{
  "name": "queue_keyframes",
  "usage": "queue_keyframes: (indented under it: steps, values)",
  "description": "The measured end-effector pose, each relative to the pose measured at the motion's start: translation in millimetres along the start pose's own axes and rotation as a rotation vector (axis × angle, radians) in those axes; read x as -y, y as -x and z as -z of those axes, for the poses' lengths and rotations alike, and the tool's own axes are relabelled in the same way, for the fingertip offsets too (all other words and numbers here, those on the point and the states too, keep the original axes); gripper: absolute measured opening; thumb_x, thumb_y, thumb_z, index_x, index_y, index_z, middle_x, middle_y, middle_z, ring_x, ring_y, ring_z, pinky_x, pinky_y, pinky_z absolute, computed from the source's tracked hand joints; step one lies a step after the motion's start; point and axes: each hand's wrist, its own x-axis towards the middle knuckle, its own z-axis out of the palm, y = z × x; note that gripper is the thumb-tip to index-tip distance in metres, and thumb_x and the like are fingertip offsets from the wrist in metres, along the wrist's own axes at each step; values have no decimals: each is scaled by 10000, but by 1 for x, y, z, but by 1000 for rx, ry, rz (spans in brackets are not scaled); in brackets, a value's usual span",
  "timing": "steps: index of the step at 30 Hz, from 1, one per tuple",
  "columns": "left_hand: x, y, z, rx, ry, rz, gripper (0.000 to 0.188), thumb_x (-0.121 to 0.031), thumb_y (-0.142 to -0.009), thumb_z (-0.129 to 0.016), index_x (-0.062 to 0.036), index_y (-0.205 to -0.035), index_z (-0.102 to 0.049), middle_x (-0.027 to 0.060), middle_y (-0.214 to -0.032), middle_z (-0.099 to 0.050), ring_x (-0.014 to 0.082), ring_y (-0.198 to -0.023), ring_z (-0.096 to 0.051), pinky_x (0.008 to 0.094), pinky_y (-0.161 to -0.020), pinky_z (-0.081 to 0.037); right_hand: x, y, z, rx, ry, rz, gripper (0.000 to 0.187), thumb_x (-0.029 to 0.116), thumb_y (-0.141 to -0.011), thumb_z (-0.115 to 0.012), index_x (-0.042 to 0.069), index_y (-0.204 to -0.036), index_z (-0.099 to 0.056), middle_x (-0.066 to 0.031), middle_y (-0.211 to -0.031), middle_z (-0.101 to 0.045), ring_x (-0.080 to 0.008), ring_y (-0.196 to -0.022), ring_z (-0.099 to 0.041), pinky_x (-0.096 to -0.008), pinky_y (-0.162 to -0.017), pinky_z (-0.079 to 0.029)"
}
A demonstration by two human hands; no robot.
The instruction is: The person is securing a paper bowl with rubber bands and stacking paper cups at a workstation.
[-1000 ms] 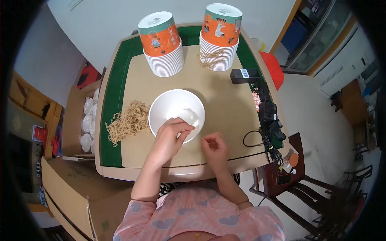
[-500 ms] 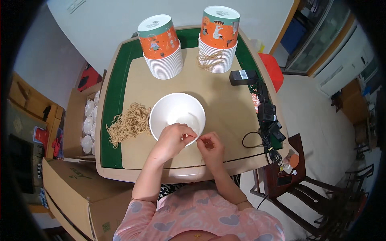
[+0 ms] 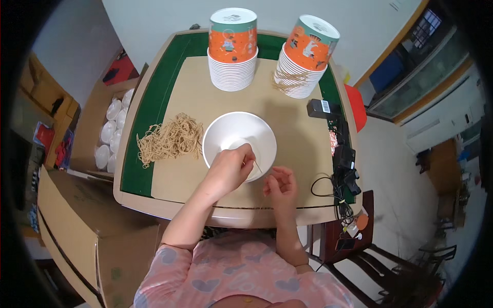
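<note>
My left hand point(image 3: 232, 168) is over the near part of a white round tub point(image 3: 213, 131) that stands mouth up on the table. Its thumb and forefinger pinch a thin tan string point(image 3: 258, 167), whose short end sticks out toward the tub's right rim. Just outside that rim is my right hand point(image 3: 281, 186), its fingers loosely curled and apart, with nothing visible in them. A tangled pile of tan string point(image 3: 172, 138) lies to the left of the tub.
Two stacks of upside-down paper tubs, a left stack point(image 3: 232, 56) and a right stack point(image 3: 303, 61), stand at the back; strings hang on the right one. Black adapters point(image 3: 344, 156) and cables line the right edge. Cardboard boxes point(image 3: 97, 205) stand at the left.
My hands have moved apart: they met at the tub's rim before, and now the left is over the tub's inside. The whole view has shifted and turned a little.
</note>
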Motion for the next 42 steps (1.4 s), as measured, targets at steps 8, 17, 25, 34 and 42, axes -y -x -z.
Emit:
queue_keyframes:
  steps: [8,17,25,34,42]
  values:
    - [5,4,4,0,258,-31,103,-67,-830,-572,25,-876,-576,173,-757,-658,303,-719,-662,364,-647,-506,45,9,-12,121,2,-27,216,-9,-893,-532,12,-1108,-539,-128,-985,-658,-107,-621,-585,-227,-532,-480]
    - [9,8,5,-33,336,-107,153,-84,-839,-570,45,-921,-553,187,-765,-652,299,-740,-662,368,-662,-504,42,-17,-31,196,555,277,376,-50,-843,-581,68,-1197,-542,-65,-885,-653,-72,-593,-570,-217,-547,-465]
    - [11,10,-2,-57,305,-152,671,-71,-775,-642,-46,-1362,-320,85,-800,-617,194,-747,-630,298,-678,-502,62,-30,-29,308,793,320,441,-11,-840,-595,124,-1245,-484,-88,-825,-645,-176,-617,-626,-309,-580,-497]
    - [24,-21,2,109,287,35,618,-47,-781,-604,-8,-1333,-328,113,-790,-595,186,-709,-615,305,-655,-504,67,-38,-27,406,915,255,410,17,-828,-622,126,-1197,-480,-98,-811,-654,-203,-611,-627,-317,-559,-488]
    - [35,-37,-3,425,1154,563,389,-2,-792,-523,-23,-1169,-431,103,-845,-567,167,-617,-561,306,-566,-493,63,-53,-9,498,711,213,92,-17,-820,-645,8,-904,-617,13,-749,-606,-38,-636,-513,-197,-564,-430]
